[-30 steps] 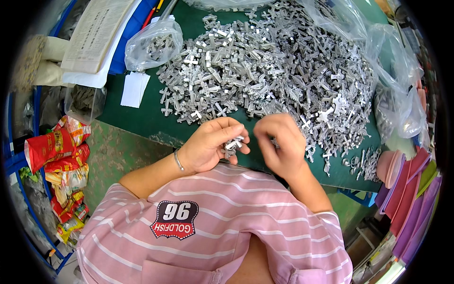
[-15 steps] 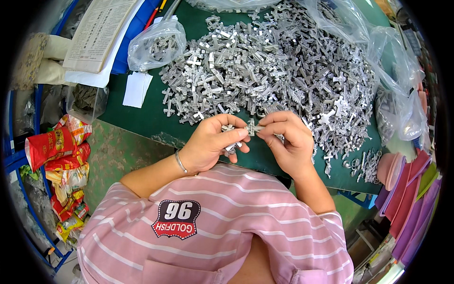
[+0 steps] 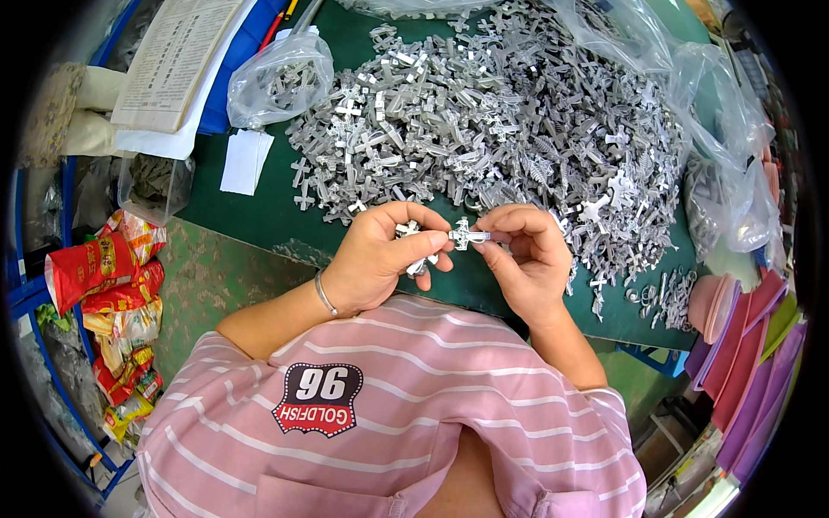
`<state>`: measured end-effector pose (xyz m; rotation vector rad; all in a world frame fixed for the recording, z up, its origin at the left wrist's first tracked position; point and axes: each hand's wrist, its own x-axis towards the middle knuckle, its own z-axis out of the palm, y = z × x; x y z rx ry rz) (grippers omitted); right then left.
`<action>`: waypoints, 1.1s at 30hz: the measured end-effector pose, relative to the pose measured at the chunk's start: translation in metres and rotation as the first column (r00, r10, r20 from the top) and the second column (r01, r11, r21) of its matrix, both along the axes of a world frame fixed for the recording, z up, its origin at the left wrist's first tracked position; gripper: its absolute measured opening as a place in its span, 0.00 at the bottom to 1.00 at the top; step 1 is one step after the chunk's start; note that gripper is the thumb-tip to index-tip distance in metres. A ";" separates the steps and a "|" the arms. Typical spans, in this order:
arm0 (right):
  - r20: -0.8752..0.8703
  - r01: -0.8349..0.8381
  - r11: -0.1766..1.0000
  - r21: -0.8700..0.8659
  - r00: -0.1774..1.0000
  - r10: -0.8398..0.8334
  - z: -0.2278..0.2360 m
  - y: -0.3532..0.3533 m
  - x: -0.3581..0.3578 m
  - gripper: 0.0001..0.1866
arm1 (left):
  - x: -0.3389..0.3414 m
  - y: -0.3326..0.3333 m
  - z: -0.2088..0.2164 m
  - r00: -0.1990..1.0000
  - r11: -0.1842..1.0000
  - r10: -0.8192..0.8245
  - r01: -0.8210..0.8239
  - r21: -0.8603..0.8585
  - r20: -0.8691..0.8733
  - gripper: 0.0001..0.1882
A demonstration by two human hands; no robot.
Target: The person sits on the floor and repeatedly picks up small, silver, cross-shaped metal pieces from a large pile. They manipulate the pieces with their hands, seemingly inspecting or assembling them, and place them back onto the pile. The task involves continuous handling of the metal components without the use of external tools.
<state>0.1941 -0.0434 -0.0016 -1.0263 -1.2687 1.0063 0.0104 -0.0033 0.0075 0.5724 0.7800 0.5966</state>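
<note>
Between my two hands, at the table's near edge, is a silver cross pendant (image 3: 466,234) lying sideways. The fingertips of my right hand (image 3: 528,252) pinch its long end. My left hand (image 3: 380,249) has its thumb and forefinger tips at the pendant's other end. More silver crosses (image 3: 420,264) are held in the curled fingers and palm of my left hand, partly hidden by the thumb. Just beyond both hands spreads a large heap of silver metal crosses (image 3: 432,129), some shiny and some darker, on the green table (image 3: 285,220).
A clear bag of metal pieces (image 3: 281,79) and white paper slips (image 3: 247,161) lie at left, near printed sheets (image 3: 168,65) and a clear plastic tub (image 3: 154,186). Clear plastic sheeting (image 3: 721,129) covers the far right. Small metal parts (image 3: 665,300) and pink and purple bins (image 3: 751,363) are at right.
The cross pendant has turned in my fingers, so its face and arms show more plainly. Both hands stay in nearly the same place.
</note>
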 end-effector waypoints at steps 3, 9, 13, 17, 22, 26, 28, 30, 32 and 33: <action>0.381 0.017 0.973 0.232 0.918 -0.107 0.009 0.001 0.000 0.12 | 0.002 0.001 0.001 1.000 0.998 -0.004 0.005 -0.065 0.010 0.08; 0.472 -0.138 0.931 0.339 0.881 -0.041 0.016 0.003 -0.005 0.11 | -0.002 -0.001 -0.012 0.981 0.959 -0.056 0.104 -0.264 0.184 0.08; 0.841 0.112 0.969 0.222 0.481 -0.248 0.004 0.022 0.007 0.11 | -0.004 0.001 -0.008 0.989 0.972 -0.092 0.114 -0.204 0.115 0.04; 0.878 0.078 0.983 0.164 0.443 -0.182 0.007 0.023 0.006 0.11 | -0.005 0.000 -0.009 0.991 0.980 -0.076 0.094 -0.173 0.107 0.04; 0.866 0.050 0.979 0.196 0.459 -0.197 0.007 0.022 0.012 0.08 | -0.006 0.000 -0.008 0.994 0.986 -0.058 0.071 -0.151 0.088 0.04; 0.713 0.148 0.987 0.065 0.685 -0.150 0.004 0.013 0.013 0.05 | -0.004 0.000 -0.009 0.995 0.987 -0.064 0.075 -0.143 0.079 0.05; 0.530 0.147 0.972 -0.182 0.848 -0.029 0.013 0.010 0.012 0.03 | -0.002 -0.001 -0.009 0.997 0.989 -0.058 0.065 -0.136 0.059 0.07; 0.079 0.041 0.866 -0.498 0.997 -0.003 0.016 0.009 0.013 0.02 | 0.000 -0.002 -0.007 0.999 0.992 -0.041 0.044 -0.121 0.031 0.08; -0.228 -0.130 0.775 -0.618 0.974 -0.019 0.014 0.008 0.016 0.04 | 0.001 -0.002 -0.005 0.999 0.996 -0.021 0.024 -0.089 0.027 0.10; -0.232 -0.137 0.776 -0.616 0.973 -0.012 0.013 0.007 0.016 0.04 | 0.002 -0.001 -0.004 1.000 0.997 -0.015 0.017 -0.074 0.025 0.11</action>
